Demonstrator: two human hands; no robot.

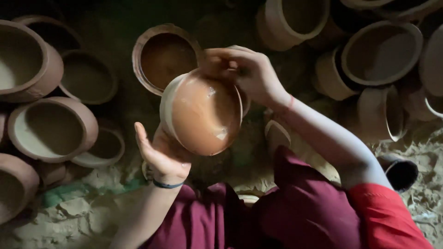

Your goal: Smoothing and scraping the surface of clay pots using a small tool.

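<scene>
Near: maroon garment over lap. L hand cups clay pot from below, fingers grasping its base. R hand fingers clenched on pot's upper rim; pot tilted, held mid-air. Beyond: empty clay pot on dirt floor, more unfired pots stacked both sides.

Dim scene overall, low contrast. Light falls mostly on the middle: the wet clay bowl shows small bright glare spots at 3 and 5 o'clock of its face. Frame top, 11 to 1 o'clock, sinks into deep shadow. Pots at 9 o'clock are soft and slightly curved by lens distortion. Mild blur, grainy.
</scene>
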